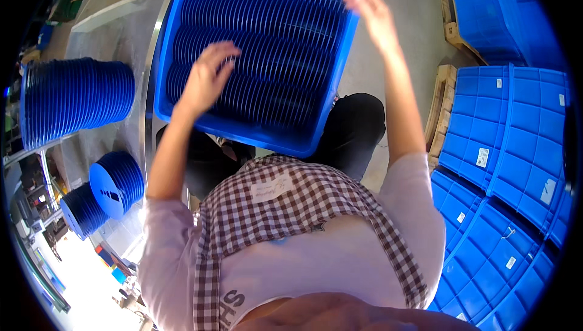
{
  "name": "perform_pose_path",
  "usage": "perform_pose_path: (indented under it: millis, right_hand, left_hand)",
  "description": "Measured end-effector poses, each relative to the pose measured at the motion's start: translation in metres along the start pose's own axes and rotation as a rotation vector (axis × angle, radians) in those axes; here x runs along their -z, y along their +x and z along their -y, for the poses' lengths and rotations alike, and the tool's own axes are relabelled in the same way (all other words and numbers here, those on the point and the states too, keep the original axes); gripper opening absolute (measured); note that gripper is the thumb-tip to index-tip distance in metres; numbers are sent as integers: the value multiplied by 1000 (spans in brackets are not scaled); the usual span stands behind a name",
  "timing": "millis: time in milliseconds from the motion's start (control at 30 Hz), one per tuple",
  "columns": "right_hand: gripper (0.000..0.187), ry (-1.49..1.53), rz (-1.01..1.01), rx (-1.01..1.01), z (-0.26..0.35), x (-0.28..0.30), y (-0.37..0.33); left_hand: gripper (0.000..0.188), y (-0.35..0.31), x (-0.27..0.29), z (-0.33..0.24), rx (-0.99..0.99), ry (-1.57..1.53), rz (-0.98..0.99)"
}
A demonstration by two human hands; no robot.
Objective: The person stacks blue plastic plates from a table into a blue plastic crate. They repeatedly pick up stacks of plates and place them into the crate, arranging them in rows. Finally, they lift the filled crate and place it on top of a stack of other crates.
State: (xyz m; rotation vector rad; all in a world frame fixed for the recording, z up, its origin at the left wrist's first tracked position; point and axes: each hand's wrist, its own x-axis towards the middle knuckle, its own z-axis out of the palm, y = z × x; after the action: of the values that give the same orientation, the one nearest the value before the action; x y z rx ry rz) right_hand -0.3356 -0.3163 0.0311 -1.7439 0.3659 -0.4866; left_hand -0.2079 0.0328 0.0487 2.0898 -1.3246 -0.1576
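In front of me a blue plastic crate [285, 139] holds several rows of thin dark-blue discs [267, 45] standing on edge, packed side by side. My left hand [209, 76] is over the left part of these rows. Its fingers are bent with the thumb apart, and nothing shows between them. At the crate's right rim, towards the far corner, is my right hand [369, 10]. Its fingers reach out loosely and are slightly blurred, with no object visible in them. Whether it touches the rim I cannot tell.
A long stack of blue discs [79, 100] lies at the left, with smaller disc stacks [115, 185] nearer me on a grey surface [130, 39]. Large blue crates [480, 127] are piled at the right, beside wooden pallets [443, 109]. My knees [358, 127] are against the crate's near side.
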Motion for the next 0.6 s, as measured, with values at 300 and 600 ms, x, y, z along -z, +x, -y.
perform_pose_path:
  millis: [300, 600]
  right_hand:
    - [28, -133, 740, 41, 25, -145, -101]
    - [26, -442, 802, 147, -7, -178, -108]
  left_hand:
    - [25, 134, 29, 169, 406, 280, -144]
    - [25, 180, 15, 254, 361, 563, -338]
